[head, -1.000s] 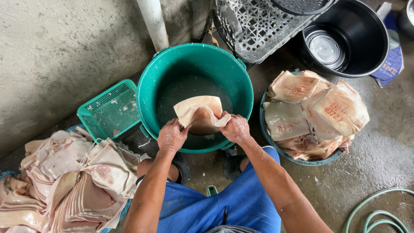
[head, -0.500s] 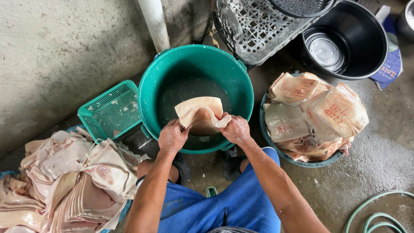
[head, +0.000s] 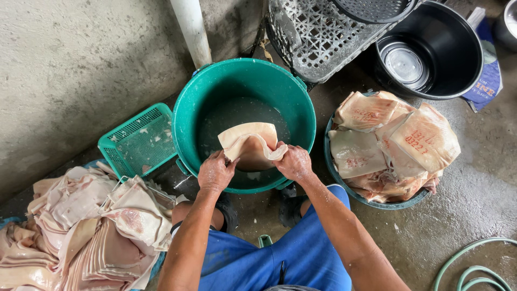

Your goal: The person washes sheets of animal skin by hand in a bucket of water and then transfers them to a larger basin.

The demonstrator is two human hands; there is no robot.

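Nearest the camera, blue shorts (head: 269,258) cover the person's knees. The left hand (head: 215,172) and the right hand (head: 293,163) each clench an edge of a pale, folded slab of pork skin (head: 250,141), holding it over the near rim of a round green plastic tub (head: 186,116) with cloudy water in it. To the left lies a heap of pinkish skin sheets (head: 81,231) beside a small green mesh basket (head: 140,141). To the right, a basin piled with stamped skin pieces (head: 393,145). Farther off stand a black bucket (head: 463,54) and a grey plastic crate (head: 323,37).
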